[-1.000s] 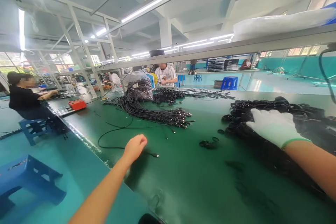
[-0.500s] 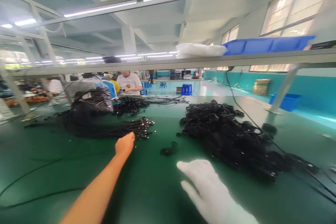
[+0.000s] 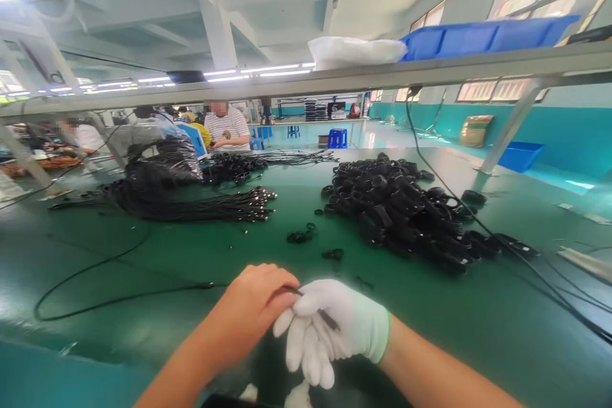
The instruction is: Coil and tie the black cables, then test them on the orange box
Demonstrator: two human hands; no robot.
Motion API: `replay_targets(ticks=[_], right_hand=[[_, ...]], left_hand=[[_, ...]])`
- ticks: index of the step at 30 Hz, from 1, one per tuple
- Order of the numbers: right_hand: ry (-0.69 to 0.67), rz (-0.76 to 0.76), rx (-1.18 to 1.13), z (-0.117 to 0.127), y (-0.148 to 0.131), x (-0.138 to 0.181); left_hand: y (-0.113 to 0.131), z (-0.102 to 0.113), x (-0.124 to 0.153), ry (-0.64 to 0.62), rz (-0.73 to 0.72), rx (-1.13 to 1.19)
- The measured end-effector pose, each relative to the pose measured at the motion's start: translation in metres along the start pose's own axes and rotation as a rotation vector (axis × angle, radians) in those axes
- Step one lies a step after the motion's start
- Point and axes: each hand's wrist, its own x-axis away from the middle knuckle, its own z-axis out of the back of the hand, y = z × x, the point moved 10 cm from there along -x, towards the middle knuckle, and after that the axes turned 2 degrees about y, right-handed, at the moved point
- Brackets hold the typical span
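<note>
Close together at the front of the table, my two hands meet over a length of black cable. My bare left hand is closed, pinching the cable between thumb and fingers. My right hand, in a white glove, has its thumb over the cable and its fingers pointing down, loosely bent. Another black cord loops over the table from the left, and its connector lies just short of my left hand; whether it joins the held cable I cannot tell. Farther back lies a bundle of straight black cables with metal tips.
A heap of coiled black cables covers the right side of the green table. Small black rings lie mid-table. A shelf crosses above, carrying a blue bin and a white bag. A person in stripes stands beyond.
My left hand has come back from the cable bundle toward me, and my right hand has moved in to meet it. Both now hold a black cable. The view has tipped downward.
</note>
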Motion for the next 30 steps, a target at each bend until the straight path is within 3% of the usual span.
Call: replay_targets(ticks=[6, 10, 14, 17, 21, 25, 27, 30], right_hand=[[-0.024, -0.02, -0.046, -0.025, 0.01, 0.009], [-0.056, -0.059, 0.029, -0.033, 0.008, 0.011], [-0.038, -0.085, 0.127, -0.026, 0.01, 0.009], [0.048, 0.059, 0.143, -0.019, -0.008, 0.019], [0.211, 0.449, 0.078, -0.01, -0.065, 0.054], [0.286, 0.63, 0.022, -0.002, -0.098, 0.071], [0.323, 0.641, 0.037, 0.006, -0.1, 0.066], [0.354, 0.515, 0.104, 0.017, -0.08, 0.049]], left_hand=[[0.031, 0.013, -0.003, 0.016, -0.143, 0.164], [0.033, 0.019, -0.009, 0.075, -0.183, 0.236], [0.026, 0.011, -0.018, 0.102, -0.175, 0.255], [0.008, -0.011, -0.023, 0.09, -0.089, 0.139], [-0.018, -0.05, -0.007, 0.056, 0.062, -0.047], [0.003, -0.083, 0.026, -0.065, -0.074, -0.228], [0.02, -0.082, 0.035, -0.107, -0.171, -0.312], [0.037, -0.048, 0.028, -0.064, -0.217, -0.398]])
